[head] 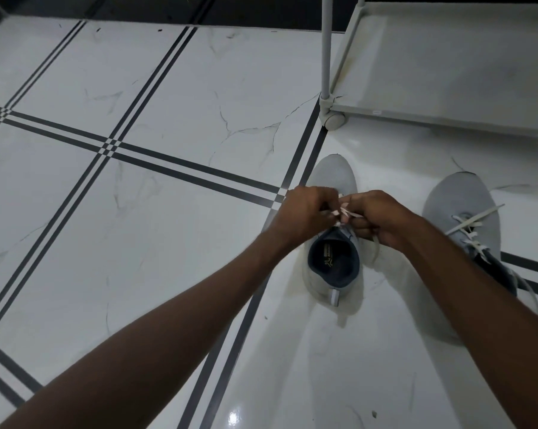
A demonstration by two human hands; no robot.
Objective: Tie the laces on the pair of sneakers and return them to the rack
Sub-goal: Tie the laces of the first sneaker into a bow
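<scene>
Two light grey sneakers stand on the floor, toes pointing away from me. Over the laces of the left sneaker [334, 178] my left hand [304, 212] and my right hand [376, 216] meet, each pinching a white lace [345, 212] between the fingers. The hands hide most of the lacing; the dark blue opening of that shoe shows just below them. The right sneaker [461, 209] sits apart to the right, its white laces [473, 222] loose and splayed across the tongue, partly behind my right forearm.
A white wheeled rack [447, 116] stands at the back right, its low shelf bare, with an upright post [328, 48] and a caster [334, 120] near the left sneaker's toe. The floor is glossy white tile with dark stripes [112, 147].
</scene>
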